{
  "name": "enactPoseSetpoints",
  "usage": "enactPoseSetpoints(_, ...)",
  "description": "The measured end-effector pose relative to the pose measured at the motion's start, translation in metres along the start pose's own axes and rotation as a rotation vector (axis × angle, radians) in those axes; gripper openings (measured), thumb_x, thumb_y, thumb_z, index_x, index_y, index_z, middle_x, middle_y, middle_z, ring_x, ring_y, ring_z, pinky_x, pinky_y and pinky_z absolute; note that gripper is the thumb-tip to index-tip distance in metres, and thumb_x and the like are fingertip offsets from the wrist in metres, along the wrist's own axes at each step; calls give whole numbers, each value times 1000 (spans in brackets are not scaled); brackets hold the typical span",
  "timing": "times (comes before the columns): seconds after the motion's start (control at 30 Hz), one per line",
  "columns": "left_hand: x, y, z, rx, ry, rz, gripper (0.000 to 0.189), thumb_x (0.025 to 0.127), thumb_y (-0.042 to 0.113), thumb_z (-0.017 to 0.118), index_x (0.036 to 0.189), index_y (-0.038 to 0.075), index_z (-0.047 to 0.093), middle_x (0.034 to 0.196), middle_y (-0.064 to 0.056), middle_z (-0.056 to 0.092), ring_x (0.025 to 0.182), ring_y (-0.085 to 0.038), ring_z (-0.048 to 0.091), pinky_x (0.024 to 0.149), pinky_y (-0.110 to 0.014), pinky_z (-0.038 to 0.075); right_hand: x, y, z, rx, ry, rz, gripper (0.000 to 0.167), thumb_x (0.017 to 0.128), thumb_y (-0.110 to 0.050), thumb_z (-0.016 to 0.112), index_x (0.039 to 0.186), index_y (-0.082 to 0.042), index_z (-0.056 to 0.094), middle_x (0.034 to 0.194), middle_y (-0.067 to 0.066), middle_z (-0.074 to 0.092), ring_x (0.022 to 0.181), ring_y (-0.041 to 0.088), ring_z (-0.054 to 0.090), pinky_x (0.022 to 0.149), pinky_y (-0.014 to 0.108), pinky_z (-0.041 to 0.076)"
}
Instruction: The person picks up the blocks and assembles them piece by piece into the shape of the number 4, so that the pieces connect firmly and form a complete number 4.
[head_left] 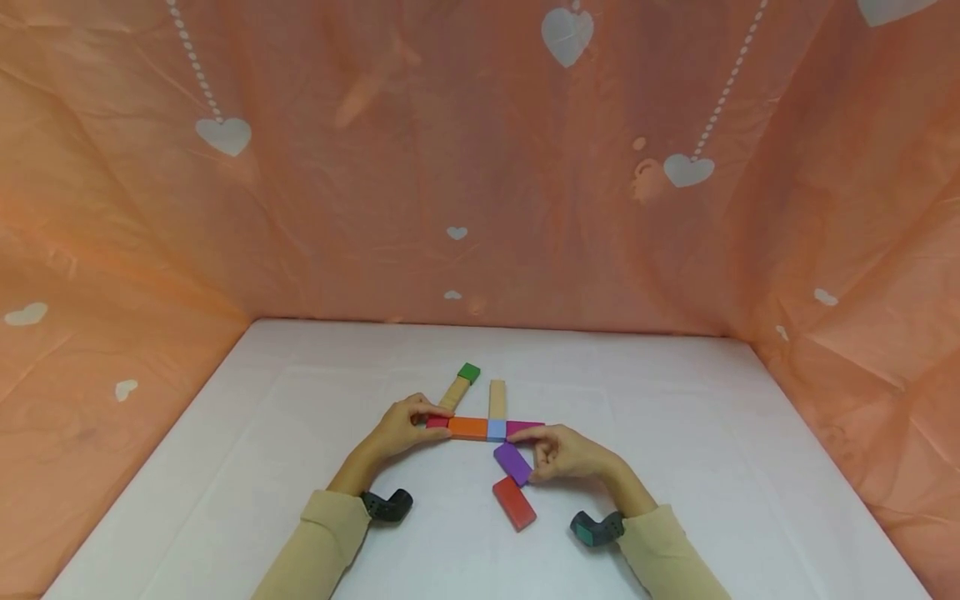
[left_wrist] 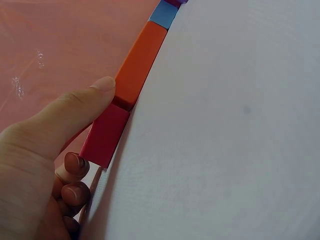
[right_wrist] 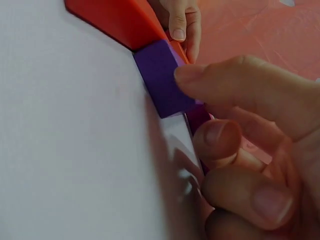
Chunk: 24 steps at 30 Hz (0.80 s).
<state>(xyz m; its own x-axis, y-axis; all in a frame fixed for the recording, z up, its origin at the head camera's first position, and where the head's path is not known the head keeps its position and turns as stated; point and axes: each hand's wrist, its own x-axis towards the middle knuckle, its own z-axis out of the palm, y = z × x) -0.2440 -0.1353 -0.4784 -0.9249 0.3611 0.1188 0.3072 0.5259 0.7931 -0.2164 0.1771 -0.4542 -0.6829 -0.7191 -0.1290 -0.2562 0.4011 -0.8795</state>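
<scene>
At the left end of a row of blocks, my left hand [head_left: 402, 427] pinches a crimson block [left_wrist: 106, 134]. Its thumb lies at the joint with an orange block [head_left: 468, 428]. A light blue block [head_left: 497, 430] and a magenta block [head_left: 525, 427] continue the row rightward. My right hand [head_left: 572, 452] holds a purple block [head_left: 513, 463] that slants below the row, thumb on its near end and index finger by its far end. The right wrist view shows that thumb against the purple block [right_wrist: 162, 80]; the index fingertip is hidden there.
A red block [head_left: 514, 503] lies slanted, touching the purple one's near end. Two plain wooden blocks, one slanted [head_left: 454, 392] and one straight [head_left: 498, 399], extend from the row's far side. A green block [head_left: 469, 372] tips the slanted one. Orange cloth [head_left: 480, 275] borders the white table [head_left: 675, 417].
</scene>
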Motion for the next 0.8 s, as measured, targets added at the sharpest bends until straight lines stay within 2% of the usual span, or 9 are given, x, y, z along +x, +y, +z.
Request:
enactPoseSetpoints(0.2,-1,-1,0,2,1,3,29,79,23,79,106,11,75,82,-4,53,76,-9,40,66,-19,33,2,-1,4,4,2,-1,55,79,0,69,131,7,52,62,6,49,59,-1,44,69,16,42)
enactPoseSetpoints(0.37,-1,0,0,7,2,3,29,79,24,79,106,12,75,82,-3,53,76,-9,41,66,-19,33,2,-2,6,-1,10,-25,54,79,-1,70,130,8,52,63,22,48,59,-2,44,70,16,42)
enactPoseSetpoints(0.47,-1,0,-1,11,-2,-4,30,79,24,79,106,13,75,82,-2,53,76,-9,41,66,-19,33,2,-3,6,-4,10,-36,53,80,-1,70,129,8,51,65,27,48,58,-2,44,71,15,43)
enactPoseSetpoints(0.7,0,-1,-1,12,-3,-17,29,79,24,79,106,14,75,83,-2,53,77,-10,41,67,-19,33,3,-5,9,8,23,-38,53,80,-4,71,128,7,52,64,20,50,58,-3,45,66,15,42)
enactPoseSetpoints(0.8,0,-1,-1,9,-3,-8,30,79,23,79,106,13,75,83,-4,54,77,-9,41,67,-19,33,4,-6,11,15,25,-33,52,80,-4,72,127,7,52,62,13,49,57,-3,45,64,14,41)
